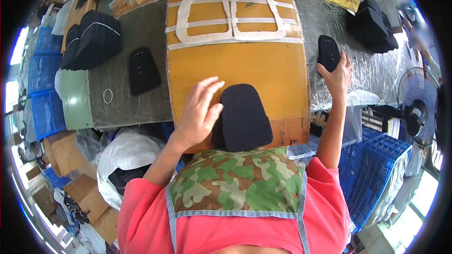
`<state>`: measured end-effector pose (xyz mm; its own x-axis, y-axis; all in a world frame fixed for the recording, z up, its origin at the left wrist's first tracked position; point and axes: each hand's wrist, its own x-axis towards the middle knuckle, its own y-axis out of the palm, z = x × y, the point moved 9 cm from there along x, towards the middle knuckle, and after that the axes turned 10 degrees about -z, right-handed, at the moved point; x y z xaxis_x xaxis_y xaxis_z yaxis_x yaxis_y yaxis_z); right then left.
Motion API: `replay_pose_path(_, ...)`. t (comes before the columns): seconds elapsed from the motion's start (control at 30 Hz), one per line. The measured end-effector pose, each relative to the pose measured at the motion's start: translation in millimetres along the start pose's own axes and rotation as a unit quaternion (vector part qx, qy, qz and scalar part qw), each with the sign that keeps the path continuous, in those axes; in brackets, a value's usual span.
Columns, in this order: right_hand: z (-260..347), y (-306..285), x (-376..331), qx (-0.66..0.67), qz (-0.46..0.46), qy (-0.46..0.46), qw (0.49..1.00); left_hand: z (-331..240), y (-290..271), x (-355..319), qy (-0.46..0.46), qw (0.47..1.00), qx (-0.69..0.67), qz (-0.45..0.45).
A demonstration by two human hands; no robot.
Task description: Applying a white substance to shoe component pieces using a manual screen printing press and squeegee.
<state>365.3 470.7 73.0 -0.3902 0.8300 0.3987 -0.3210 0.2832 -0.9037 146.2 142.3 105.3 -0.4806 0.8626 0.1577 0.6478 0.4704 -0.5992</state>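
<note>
Left grip: left hand (pixel 197 115) spread, fingers apart, palm down, clamped on nothing; heel at left edge of black mesh piece (pixel 245 117), fingertips raised above it.
Right grip: right hand (pixel 336 75) reaching far out, fingers pinched together on lower end of small black oval piece (pixel 328 52); thumb side hidden, looks closed on it.
Mesh piece: flat on yellow wooden board (pixel 263 73), near its front edge, centre; rounded top, wider at bottom, dotted texture.
Oval piece: just beyond right edge of board, lying on silver foil-covered bench top (pixel 372 73).
Board: middle of bench, pale tape outlines (pixel 233 16) of two rounded frames across its far half.
Bench left part: grey surface (pixel 125 99) with another black flat piece (pixel 142 70) well apart from left hand; small white ring (pixel 108 95) near left edge.
Far left corner: stack of black padded parts (pixel 92 40).
Far right corner: pile of black parts (pixel 372 26).
Right of bench: blue plastic crates (pixel 376 169), standing fan (pixel 416 108).
Left of bench: blue crates (pixel 44 84), white plastic bag (pixel 125 157), cardboard boxes (pixel 70 157).
Clothing: red shirt sleeves, camouflage apron (pixel 235 181) at bottom of view.
</note>
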Motion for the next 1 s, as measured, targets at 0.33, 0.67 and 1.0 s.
replay_pose_path(0.33, 211.9, -63.6, -104.5, 0.395, 0.223, -0.249, 0.856, -5.3, 19.1, -4.5, 0.015, 1.000, -0.016, 0.002)
replay_pose_path(0.67, 212.8, -87.4, -115.4, 0.346, 0.102, -0.295, 0.885, -9.0, 12.4, -19.8, 0.015, 0.984, -0.172, -0.047)
replay_pose_path(1.0, 202.6, -59.2, -97.4, 0.475, 0.164, -0.196, 0.842, -3.1, 19.1, -27.2, 0.031, 0.977, -0.207, -0.050)
